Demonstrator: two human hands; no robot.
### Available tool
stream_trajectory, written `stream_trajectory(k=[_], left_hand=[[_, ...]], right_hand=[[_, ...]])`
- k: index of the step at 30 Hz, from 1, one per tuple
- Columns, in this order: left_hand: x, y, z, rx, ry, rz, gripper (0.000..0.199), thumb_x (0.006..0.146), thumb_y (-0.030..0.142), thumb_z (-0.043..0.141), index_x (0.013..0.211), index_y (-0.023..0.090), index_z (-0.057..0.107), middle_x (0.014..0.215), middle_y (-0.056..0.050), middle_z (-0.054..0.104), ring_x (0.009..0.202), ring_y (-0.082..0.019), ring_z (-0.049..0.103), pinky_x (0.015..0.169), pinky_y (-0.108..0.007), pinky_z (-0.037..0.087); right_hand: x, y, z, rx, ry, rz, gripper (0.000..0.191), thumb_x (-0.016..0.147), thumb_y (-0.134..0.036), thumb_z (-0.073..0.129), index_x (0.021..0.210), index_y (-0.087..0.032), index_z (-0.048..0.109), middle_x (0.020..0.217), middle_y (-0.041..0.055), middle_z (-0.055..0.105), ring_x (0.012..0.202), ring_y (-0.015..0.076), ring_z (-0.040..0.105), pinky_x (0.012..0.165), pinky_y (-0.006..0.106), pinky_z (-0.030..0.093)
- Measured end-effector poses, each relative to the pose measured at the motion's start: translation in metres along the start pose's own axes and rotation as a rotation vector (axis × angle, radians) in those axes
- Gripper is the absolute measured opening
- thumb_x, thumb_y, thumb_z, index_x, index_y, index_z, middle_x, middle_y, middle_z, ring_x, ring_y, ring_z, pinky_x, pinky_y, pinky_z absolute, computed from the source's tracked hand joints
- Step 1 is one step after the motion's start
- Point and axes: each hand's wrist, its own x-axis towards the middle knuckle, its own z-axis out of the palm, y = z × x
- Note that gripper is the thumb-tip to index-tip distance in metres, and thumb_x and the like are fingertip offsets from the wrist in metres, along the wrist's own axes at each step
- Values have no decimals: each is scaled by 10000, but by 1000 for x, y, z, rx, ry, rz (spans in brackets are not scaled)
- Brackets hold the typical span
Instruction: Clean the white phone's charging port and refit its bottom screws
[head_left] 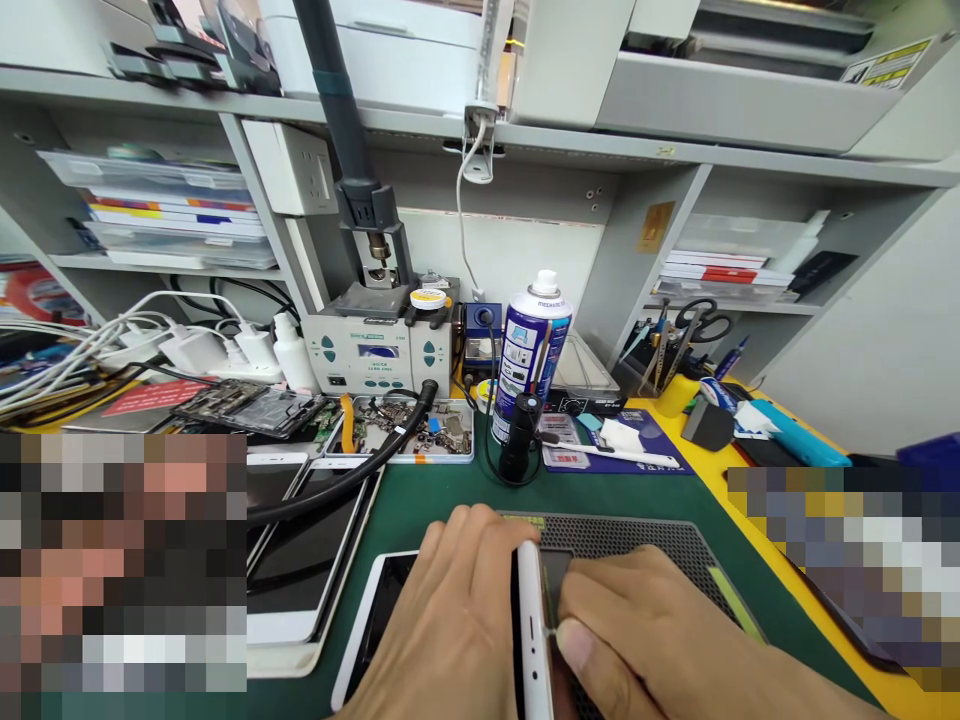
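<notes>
In the head view, a white phone [532, 625] stands on its edge in the lower middle, its narrow side with small holes facing up. My left hand [454, 610] is wrapped over its left face, fingertips at the far end. Close against its right side, my right hand [637, 625] is closed, thumb pressed towards the phone's edge. Something thin and pale shows at the thumb tip, too small to name. Beneath my left hand lies another white-framed device [358, 640] with a dark screen, partly covered.
A dark perforated pad [645, 535] lies on the green mat [442, 490]. Left are white-framed tablets [281, 628] with a black hose [352, 475] across them. Behind stand a parts tray [461, 450], a soldering station [379, 355], a spray can [531, 350] and a black cylinder [516, 455].
</notes>
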Motion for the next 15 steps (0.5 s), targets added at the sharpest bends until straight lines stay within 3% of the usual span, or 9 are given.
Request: stream_trajectory(k=[15], left_hand=[[0, -3, 4, 12, -20, 54, 423, 726, 202, 630, 1144, 244, 591, 999, -43, 627, 985, -267, 605, 953, -471, 471]], right_hand=[[1, -1, -1, -10, 4, 12, 458, 1070, -283, 264, 793, -205, 619, 714, 25, 680, 616, 152, 647, 663, 246, 544]])
